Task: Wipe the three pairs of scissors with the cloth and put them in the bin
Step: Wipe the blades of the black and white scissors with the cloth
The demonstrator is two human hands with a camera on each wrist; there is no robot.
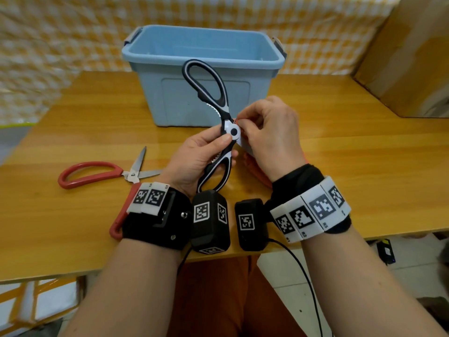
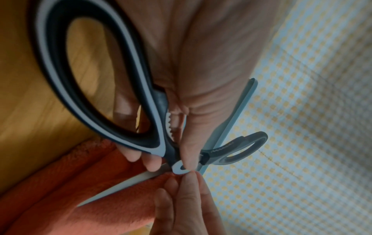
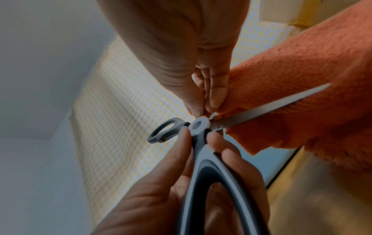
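Black-and-white scissors (image 1: pixel 209 84) (image 2: pixel 180 168) (image 3: pixel 199 125) are held open above the table, one handle loop pointing up in front of the blue bin (image 1: pixel 201 57). My left hand (image 1: pixel 228 149) (image 2: pixel 191 151) grips them at the lower handle, thumb by the pivot. My right hand (image 1: pixel 243 125) (image 3: pixel 205 105) pinches the orange cloth (image 1: pixel 257 171) (image 2: pixel 100 206) (image 3: pixel 302 71) against a blade (image 3: pixel 271 105) right beside the pivot. The cloth hangs under that blade. Red-handled scissors (image 1: pixel 97 173) lie open on the table to the left, one handle under my left wrist.
The wooden table (image 1: pixel 340 147) runs to a front edge near my wrists. A cardboard box (image 1: pixel 408 57) stands at the back right. A yellow checked sheet (image 1: pixel 60 45) hangs behind the bin. The bin's floor is hidden from view.
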